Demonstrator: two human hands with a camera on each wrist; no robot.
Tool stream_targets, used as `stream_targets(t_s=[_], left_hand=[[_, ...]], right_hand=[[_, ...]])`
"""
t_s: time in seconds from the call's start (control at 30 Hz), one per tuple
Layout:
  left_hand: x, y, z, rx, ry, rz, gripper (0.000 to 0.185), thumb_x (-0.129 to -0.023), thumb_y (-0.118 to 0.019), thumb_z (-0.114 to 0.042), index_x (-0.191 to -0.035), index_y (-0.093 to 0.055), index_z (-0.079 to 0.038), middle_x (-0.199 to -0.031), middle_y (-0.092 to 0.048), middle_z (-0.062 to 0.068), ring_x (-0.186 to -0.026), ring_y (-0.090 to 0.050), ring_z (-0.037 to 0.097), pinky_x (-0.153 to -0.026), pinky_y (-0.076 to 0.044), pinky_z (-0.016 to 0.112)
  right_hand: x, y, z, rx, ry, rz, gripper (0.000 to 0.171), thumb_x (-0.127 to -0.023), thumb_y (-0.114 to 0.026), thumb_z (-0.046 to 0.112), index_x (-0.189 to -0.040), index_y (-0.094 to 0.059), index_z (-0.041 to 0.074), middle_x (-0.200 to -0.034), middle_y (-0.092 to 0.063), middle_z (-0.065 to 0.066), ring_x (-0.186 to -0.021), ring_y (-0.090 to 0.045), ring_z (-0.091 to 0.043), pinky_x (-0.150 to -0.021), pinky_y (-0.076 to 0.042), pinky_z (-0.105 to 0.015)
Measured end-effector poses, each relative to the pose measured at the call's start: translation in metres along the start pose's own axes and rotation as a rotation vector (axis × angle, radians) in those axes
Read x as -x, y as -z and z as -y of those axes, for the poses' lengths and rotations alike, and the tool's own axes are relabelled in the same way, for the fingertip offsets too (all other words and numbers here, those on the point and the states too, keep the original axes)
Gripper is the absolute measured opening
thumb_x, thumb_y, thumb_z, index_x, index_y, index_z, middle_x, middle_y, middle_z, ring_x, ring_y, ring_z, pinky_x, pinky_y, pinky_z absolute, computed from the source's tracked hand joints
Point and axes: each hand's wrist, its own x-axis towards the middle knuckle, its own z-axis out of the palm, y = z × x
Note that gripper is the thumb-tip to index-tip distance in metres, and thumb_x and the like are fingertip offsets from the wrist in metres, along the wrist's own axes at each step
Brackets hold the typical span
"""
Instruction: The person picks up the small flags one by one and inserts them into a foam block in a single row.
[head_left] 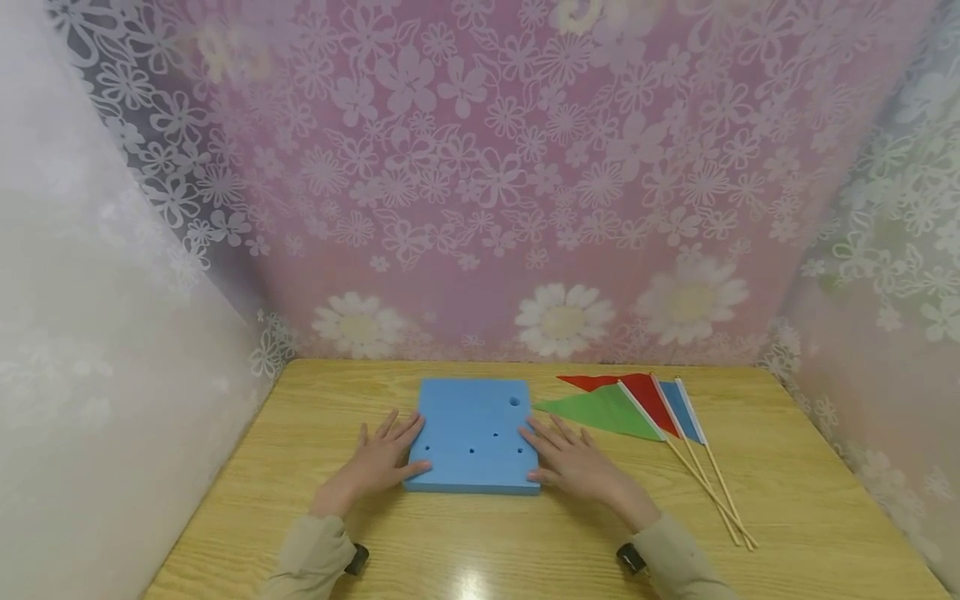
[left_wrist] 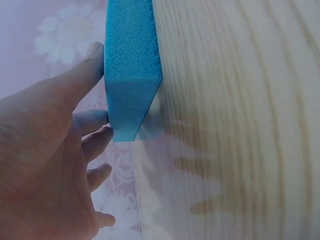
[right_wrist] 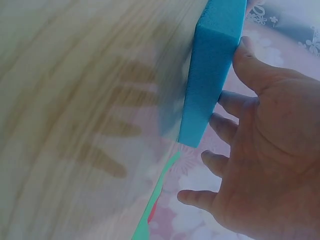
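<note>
A blue square foam block [head_left: 465, 417] lies flat on the table, with one larger hole near its far right corner and several small holes toward its near side. My left hand [head_left: 375, 462] rests at its left edge, fingers spread and fairly straight, thumb on the near part of the top. At the opposite edge is my right hand [head_left: 579, 471], spread in the same way with its fingertips on the top rim. In both wrist views the thumb and fingertips touch the upper edge of the block [left_wrist: 131, 45], and neither palm grips anything.
Right of the block lie three pennants on thin wooden sticks: a green flag [head_left: 611, 411], a red flag [head_left: 651, 396] and a blue flag [head_left: 678, 408]. Their sticks cross toward the near right. Flower-patterned curtain [head_left: 525, 208] hangs behind the wooden table [head_left: 300, 417] and along its sides.
</note>
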Motion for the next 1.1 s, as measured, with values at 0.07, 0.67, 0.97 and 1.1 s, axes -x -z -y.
stream_targets(t_s=[0.07,0.67,0.97,1.1], left_hand=[[-0.001,-0.002,-0.002,0.001,-0.011,-0.003,0.079,-0.098,-0.062,-0.051,-0.160,-0.032,-0.011,-0.167,-0.026,0.008,-0.154,-0.011,0.042,-0.112,-0.003,0.080],[-0.009,-0.015,-0.025,0.039,-0.045,0.002,0.079,-0.098,-0.061,-0.052,-0.161,-0.032,-0.013,-0.167,-0.026,0.006,-0.155,-0.011,0.040,-0.114,-0.001,0.077],[-0.013,-0.017,-0.043,0.024,-0.066,-0.012,0.079,-0.098,-0.062,-0.052,-0.159,-0.035,-0.010,-0.166,-0.029,0.008,-0.154,-0.014,0.042,-0.113,-0.003,0.078],[-0.016,-0.019,-0.050,0.009,-0.067,-0.007,0.079,-0.099,-0.060,-0.053,-0.160,-0.034,-0.011,-0.166,-0.028,0.008,-0.154,-0.013,0.041,-0.114,-0.003,0.077]], right_hand=[[0.003,0.001,-0.002,0.007,-0.002,0.005,0.071,-0.102,-0.056,0.047,-0.160,-0.033,0.012,-0.167,-0.025,-0.012,-0.152,-0.013,-0.047,-0.110,-0.015,-0.080],[0.028,0.008,-0.020,-0.035,-0.041,0.017,0.073,-0.102,-0.056,0.047,-0.160,-0.032,0.011,-0.167,-0.025,-0.014,-0.151,-0.014,-0.050,-0.108,-0.016,-0.082],[0.039,0.016,-0.028,-0.049,-0.046,0.013,0.073,-0.101,-0.058,0.046,-0.159,-0.034,0.008,-0.166,-0.026,-0.016,-0.150,-0.016,-0.052,-0.107,-0.017,-0.082],[0.045,0.021,-0.031,-0.059,-0.038,0.003,0.072,-0.101,-0.059,0.043,-0.159,-0.034,0.007,-0.165,-0.027,-0.018,-0.149,-0.016,-0.053,-0.107,-0.018,-0.082]])
